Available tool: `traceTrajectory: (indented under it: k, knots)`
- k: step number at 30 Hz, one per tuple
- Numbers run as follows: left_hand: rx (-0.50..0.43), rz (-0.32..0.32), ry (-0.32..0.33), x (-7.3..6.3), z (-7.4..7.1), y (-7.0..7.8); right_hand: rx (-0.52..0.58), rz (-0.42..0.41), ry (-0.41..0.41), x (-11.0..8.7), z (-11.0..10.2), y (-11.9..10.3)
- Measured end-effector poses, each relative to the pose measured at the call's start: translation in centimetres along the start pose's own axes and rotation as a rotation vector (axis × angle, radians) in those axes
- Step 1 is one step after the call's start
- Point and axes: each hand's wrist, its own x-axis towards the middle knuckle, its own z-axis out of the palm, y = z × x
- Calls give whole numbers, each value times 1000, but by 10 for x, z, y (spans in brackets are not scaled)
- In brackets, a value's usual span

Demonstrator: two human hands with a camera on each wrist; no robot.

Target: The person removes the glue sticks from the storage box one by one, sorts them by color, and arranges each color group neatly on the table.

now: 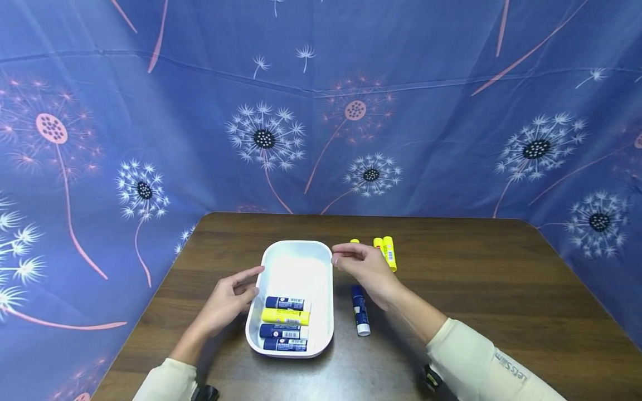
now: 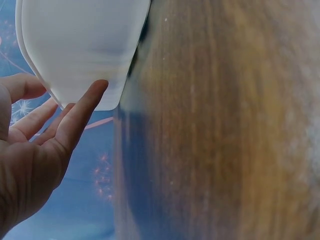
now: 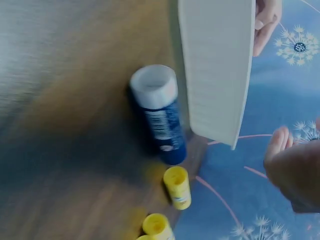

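A white tray (image 1: 296, 267) stands on the table; three blue glue sticks and one yellow glue stick (image 1: 286, 317) lie crosswise in its near end. My left hand (image 1: 228, 303) touches the tray's left rim with extended fingers and thumb. In the left wrist view that thumb (image 2: 82, 112) lies along the tray's outer wall. At the far right corner of the tray is my right hand (image 1: 368, 273), its fingertips close to the rim and nothing held in them. Contact there cannot be told. Below the right hand lies another blue glue stick (image 1: 360, 312) with a white cap.
Behind the right hand are three yellow glue sticks; two lie side by side (image 1: 389, 253) and one is mostly hidden by the hand. In the right wrist view a yellow glue stick (image 3: 178, 188) shows beyond the blue one. A patterned blue cloth (image 1: 321, 111) hangs behind the brown table (image 1: 476, 278).
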Motion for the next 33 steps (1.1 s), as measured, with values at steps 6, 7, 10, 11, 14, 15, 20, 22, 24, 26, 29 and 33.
traceTrajectory:
  k: [6,7,10,11,14,15,20,22,24,26,29,33]
  knots:
    - [-4,1,7,1,0,-1,-34,2,-213,16,19,-7]
    - [-4,2,5,1,0,-1,-42,-1,-245,19,22,-6]
    - [-9,3,2,1,0,-1,-49,-6,-330,26,34,-4]
    - [-10,2,2,1,1,-1,-46,-7,-356,29,37,-2]
    - [-7,0,3,2,1,-2,-36,1,-412,37,48,0]
    - [-5,1,3,2,1,-2,-37,3,-427,39,52,1]
    - [1,4,0,2,1,-2,-89,11,-483,47,65,4]
    - [4,6,-2,3,0,-2,-103,22,-500,49,69,6]
    - [6,12,-4,3,0,-2,-105,28,-518,51,72,7]
    - [4,18,-8,4,1,-2,-104,38,-527,52,74,7]
    - [1,24,-13,4,1,-3,-113,43,-534,54,77,11]
    - [-2,21,-10,3,-1,-4,-142,60,-529,57,82,17]
